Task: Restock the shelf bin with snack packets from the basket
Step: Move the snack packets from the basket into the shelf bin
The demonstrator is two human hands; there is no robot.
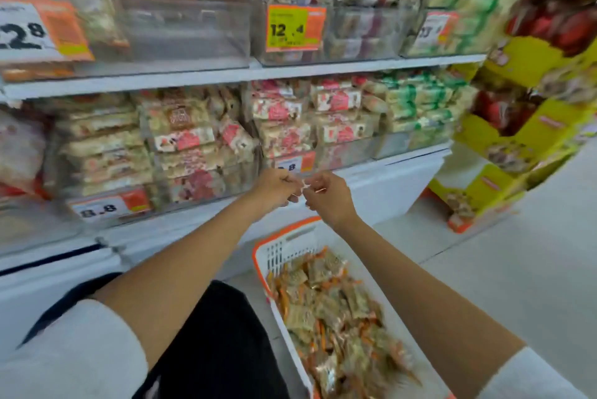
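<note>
Far above and to the left of the basket [292, 246], a nearly empty clear bin [187, 33] is seen on the upper shelf [129, 83]; whether it is the bin to be filled cannot be told. Above the basket and slightly to its left, the left hand [277, 187] is held before the lower bins, its grip closed, with the fingers curled onto a small pale scrap [303, 185]. The same scrap is pinched from the other side by the right hand [326, 196], above the basket's far rim, and its grip is likewise closed. What the scrap is cannot be made out. The snack packets [332, 311] are all lying in the basket, below both hands, and none is held.

With both grips taken up by the scrap, no packet can be lifted until one is freed. If the scrap is let fall, it is likely to be lost among the packets in the basket. The packets look loose and glossy, so a hasty handful could be spilled beside the basket. A wrong bin could also be filled, since similar wrappers are stacked above the basket. To the right of the basket, the yellow display cartons [517, 127] could be knocked by an elbow
</note>
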